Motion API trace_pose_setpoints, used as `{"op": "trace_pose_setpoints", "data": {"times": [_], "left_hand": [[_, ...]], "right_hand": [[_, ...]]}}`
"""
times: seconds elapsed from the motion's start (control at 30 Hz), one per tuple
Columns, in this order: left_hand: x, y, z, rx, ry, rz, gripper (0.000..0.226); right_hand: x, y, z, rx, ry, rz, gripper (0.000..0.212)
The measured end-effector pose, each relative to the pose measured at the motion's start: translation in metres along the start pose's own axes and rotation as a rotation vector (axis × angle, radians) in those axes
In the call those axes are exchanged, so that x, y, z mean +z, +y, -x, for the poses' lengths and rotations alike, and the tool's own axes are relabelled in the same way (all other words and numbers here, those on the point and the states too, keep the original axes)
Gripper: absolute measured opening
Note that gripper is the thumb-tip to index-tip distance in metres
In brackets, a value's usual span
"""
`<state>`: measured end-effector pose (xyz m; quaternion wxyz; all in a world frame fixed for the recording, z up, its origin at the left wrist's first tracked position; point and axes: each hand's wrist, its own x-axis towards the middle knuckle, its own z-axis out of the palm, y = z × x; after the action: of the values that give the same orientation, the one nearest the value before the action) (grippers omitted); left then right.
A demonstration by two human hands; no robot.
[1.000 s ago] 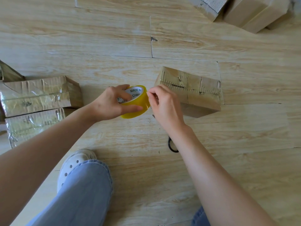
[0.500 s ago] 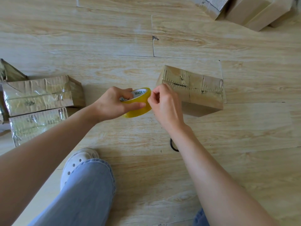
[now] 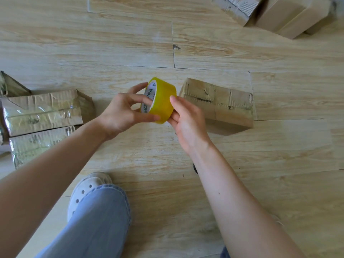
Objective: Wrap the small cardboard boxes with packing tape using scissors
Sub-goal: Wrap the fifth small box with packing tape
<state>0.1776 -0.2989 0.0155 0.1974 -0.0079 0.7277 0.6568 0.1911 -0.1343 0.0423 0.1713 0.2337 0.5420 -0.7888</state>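
The left hand point(image 3: 119, 110) grips the yellow tape roll point(image 3: 162, 101) by its core and the right hand point(image 3: 186, 120) pinches its outer band, perhaps feeling for the loose end, while the cardboard box point(image 3: 219, 105) lies on the floor point(image 3: 130, 43) just beyond, lengthwise left-to-right, nearer the right hand.

I see a pale wood-plank floor point(image 3: 279, 174), with a white perforated clog point(image 3: 85, 189) resting on it, and a light blue jeans leg point(image 3: 98, 226) covering the clog's back.
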Motion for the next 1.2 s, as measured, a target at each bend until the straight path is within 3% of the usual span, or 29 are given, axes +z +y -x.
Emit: {"op": "trace_pose_setpoints", "data": {"times": [0.27, 0.47, 0.7, 0.77, 0.9, 1.0, 1.2], "left_hand": [[0.003, 0.002, 0.0, -0.018, -0.022, 0.01, 0.112], [0.011, 0.004, 0.003, 0.124, 0.035, -0.138, 0.091], [0.017, -0.004, 0.0, 0.223, 0.145, -0.252, 0.088], [0.017, -0.003, -0.001, 0.227, 0.151, -0.272, 0.088], [0.016, 0.001, -0.002, 0.243, 0.114, -0.331, 0.089], [0.018, 0.0, -0.002, 0.243, 0.108, -0.345, 0.09], [0.024, -0.006, 0.0, 0.248, 0.131, -0.339, 0.088]], "right_hand": [[-0.005, 0.005, 0.009, -0.027, -0.068, 0.047, 0.013], [-0.002, 0.008, 0.007, -0.048, 0.006, 0.159, 0.007], [0.006, 0.004, 0.001, -0.037, 0.021, 0.267, 0.018], [0.007, 0.005, 0.001, -0.047, 0.023, 0.278, 0.016], [-0.003, 0.009, 0.002, -0.017, -0.014, 0.197, 0.032], [-0.009, 0.009, 0.003, -0.011, -0.098, 0.13, 0.023], [-0.005, 0.01, 0.0, 0.0, -0.039, 0.177, 0.014]]}}
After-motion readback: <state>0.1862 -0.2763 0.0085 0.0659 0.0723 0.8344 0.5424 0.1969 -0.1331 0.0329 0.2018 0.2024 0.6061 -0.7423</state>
